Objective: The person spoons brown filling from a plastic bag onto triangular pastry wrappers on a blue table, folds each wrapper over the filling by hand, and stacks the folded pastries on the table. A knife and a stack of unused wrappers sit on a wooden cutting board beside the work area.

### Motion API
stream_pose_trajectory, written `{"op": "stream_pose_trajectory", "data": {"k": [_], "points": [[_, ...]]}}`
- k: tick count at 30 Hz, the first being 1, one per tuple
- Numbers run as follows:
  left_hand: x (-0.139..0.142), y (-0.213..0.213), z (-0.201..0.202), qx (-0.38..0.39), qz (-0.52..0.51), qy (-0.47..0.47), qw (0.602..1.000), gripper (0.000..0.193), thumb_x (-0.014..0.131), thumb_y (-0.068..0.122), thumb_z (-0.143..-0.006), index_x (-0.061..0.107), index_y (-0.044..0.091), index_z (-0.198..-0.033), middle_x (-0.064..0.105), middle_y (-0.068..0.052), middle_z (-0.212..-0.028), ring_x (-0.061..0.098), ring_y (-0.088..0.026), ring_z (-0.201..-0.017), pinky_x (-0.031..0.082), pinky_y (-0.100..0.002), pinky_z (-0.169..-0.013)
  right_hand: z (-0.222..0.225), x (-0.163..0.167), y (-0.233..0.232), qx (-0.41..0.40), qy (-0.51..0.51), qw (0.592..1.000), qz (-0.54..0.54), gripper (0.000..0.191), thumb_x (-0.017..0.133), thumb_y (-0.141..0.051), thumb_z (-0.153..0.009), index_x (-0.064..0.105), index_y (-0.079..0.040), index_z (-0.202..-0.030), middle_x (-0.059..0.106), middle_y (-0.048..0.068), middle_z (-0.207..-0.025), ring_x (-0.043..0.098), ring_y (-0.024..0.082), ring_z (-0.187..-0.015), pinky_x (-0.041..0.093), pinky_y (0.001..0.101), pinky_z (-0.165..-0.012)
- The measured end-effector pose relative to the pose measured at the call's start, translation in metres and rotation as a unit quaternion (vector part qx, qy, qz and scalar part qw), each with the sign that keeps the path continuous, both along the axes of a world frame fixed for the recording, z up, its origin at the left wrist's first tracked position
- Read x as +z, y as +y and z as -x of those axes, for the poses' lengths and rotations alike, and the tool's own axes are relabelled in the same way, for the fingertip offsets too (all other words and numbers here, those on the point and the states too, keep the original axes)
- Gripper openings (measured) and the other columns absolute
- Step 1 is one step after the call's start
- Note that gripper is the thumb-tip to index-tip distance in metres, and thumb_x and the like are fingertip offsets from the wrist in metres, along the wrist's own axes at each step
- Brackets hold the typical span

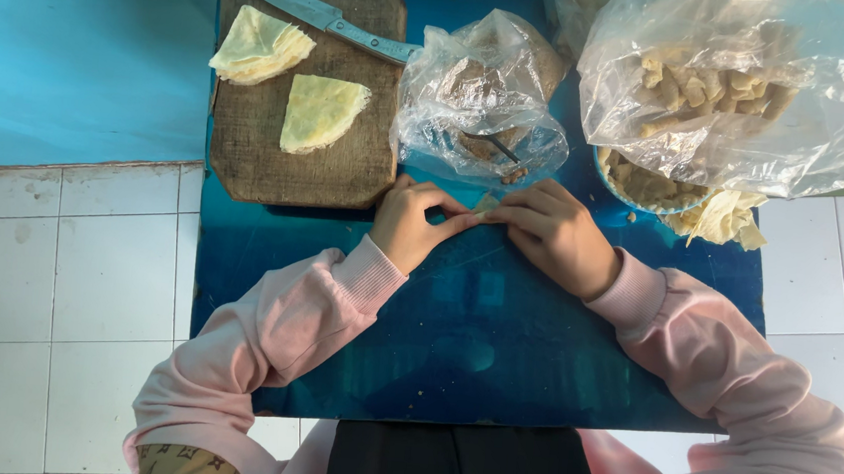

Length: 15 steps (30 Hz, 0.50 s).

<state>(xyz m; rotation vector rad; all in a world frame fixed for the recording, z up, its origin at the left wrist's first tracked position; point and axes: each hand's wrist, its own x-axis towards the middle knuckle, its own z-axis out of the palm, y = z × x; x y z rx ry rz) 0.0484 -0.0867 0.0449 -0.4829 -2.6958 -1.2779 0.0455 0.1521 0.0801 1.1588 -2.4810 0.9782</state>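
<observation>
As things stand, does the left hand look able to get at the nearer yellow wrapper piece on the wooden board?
Probably yes. The left hand rests just below the board, and nothing lies between it and the wrapper piece; but its fingers are pinching a small wrapper together with the right hand.

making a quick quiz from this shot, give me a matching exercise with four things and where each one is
Things:
1. knife
2. quarter-round wrapper
3. small clear bag
4. small wrapper piece

Places:
A. pinched between the left hand and right hand
B. lying flat in the middle of the wooden board
C. on the blue table, just right of the board
D. across the board's top edge, handle pointing right

Pairs: 1-D, 2-B, 3-C, 4-A
</observation>
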Motion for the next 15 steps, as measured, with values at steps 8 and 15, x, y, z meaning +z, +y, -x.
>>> {"op": "stream_pose_trajectory", "data": {"k": [8, 15], "points": [[0.009, 0.002, 0.0, -0.051, -0.023, 0.062, 0.996, 0.015, 0.084, 0.023, -0.084, 0.076, 0.012, -0.092, 0.073, -0.002, -0.093, 0.064, -0.023, -0.085, 0.048, -0.038, -0.083, 0.001, 0.005, -0.002, 0.006, -0.003, 1.0, -0.003, 0.023, 0.081, -0.009, -0.085, 0.075, -0.007, -0.107, 0.069, 0.008, -0.106, 0.064, 0.028, -0.099, 0.056, 0.0388, -0.085], [0.017, 0.005, -0.008, -0.037, 0.051, 0.141, 0.988, 0.009, 0.081, 0.022, -0.089, 0.076, 0.016, -0.093, 0.07, 0.002, -0.093, 0.063, -0.023, -0.088, 0.048, -0.037, -0.08, 0.009, 0.002, 0.002, -0.014, -0.058, 0.998, -0.005, 0.022, 0.082, -0.009, -0.082, 0.079, -0.009, -0.103, 0.069, 0.009, -0.101, 0.064, 0.028, -0.095, 0.055, 0.0389, -0.082]]}}
